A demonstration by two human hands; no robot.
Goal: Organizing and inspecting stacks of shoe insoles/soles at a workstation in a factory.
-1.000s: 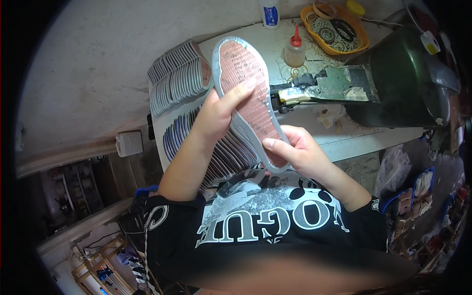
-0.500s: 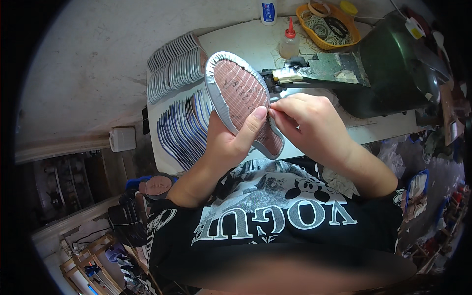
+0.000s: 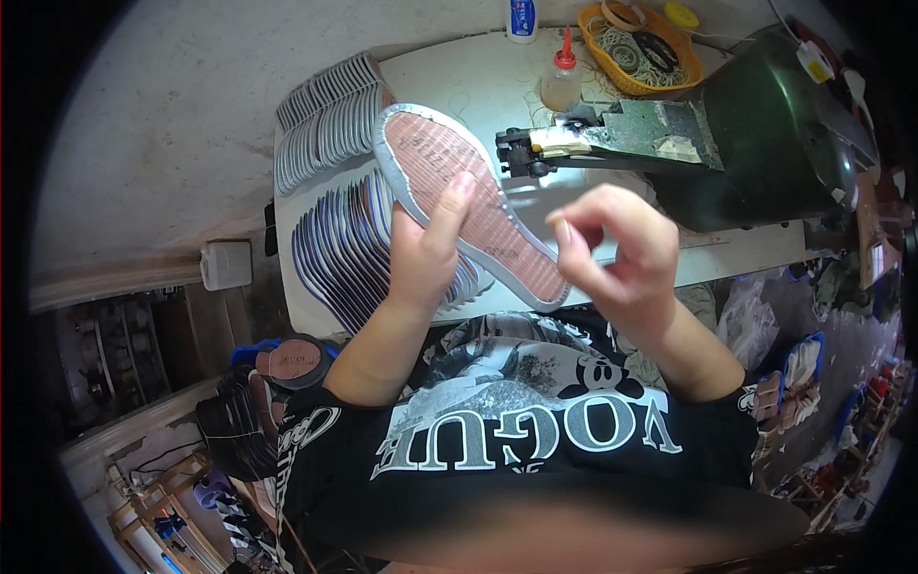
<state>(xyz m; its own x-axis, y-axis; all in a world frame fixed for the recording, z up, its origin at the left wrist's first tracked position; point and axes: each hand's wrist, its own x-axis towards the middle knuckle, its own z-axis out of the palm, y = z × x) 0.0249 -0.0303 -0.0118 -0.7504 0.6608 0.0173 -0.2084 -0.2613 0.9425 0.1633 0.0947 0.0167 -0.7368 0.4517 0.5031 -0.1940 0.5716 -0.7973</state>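
A shoe insole [image 3: 449, 153] with a pinkish-brown underside and a gathered pale grey rim is tilted in front of me. My left hand [image 3: 426, 253] grips it by its left side, thumb lying across the underside and the other fingers hidden behind. To the right of its narrow end, my right hand [image 3: 626, 258] is apart from the insole. Its fingers are curled, with thumb and forefinger pinched together; whatever may be between them is too small to see. Beyond both hands juts the arm of a dark green sewing machine [image 3: 775, 134], with its black metal head [image 3: 524, 151] near the insole.
Stacked grey-edged insoles [image 3: 330, 124] stand at the table's back left, with a fanned row of blue-edged insoles [image 3: 339, 244] in front. A red-capped squeeze bottle [image 3: 561, 84], a white-and-blue bottle [image 3: 522, 19] and a yellow basket [image 3: 693, 72] of cords sit at the back.
My right hand has come away from the insole's edge and moved right and downward. The insole has turned in my left hand and shifted left, away from the machine head.
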